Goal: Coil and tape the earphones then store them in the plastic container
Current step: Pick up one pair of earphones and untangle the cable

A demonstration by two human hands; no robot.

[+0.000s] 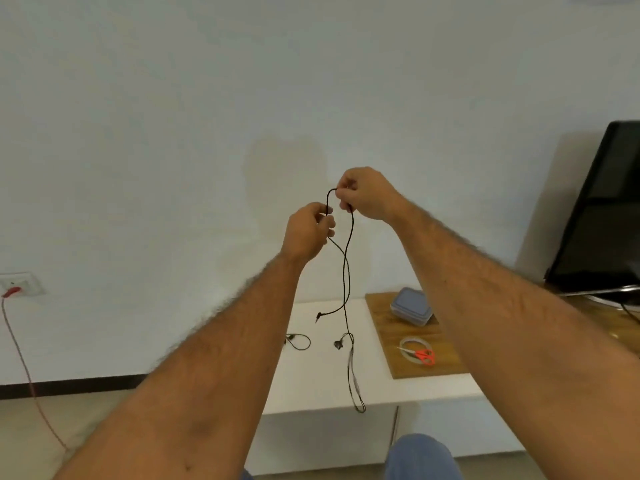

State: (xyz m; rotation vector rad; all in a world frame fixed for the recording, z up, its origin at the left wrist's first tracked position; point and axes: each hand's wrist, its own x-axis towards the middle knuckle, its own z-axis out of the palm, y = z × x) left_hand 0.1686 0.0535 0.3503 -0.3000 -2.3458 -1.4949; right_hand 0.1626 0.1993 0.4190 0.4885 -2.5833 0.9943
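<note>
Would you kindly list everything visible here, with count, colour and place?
earphones: one, black, hanging from both hands, ends near the table
container: one, clear with bluish lid, on the board
board: one, wooden, on the table's right part
tape: one roll, clear, on the board
scissors: one, red handles, on the tape
table: one, white
monitor: one, black, far right
left hand: pinches the cord
right hand: pinches the cord
</note>
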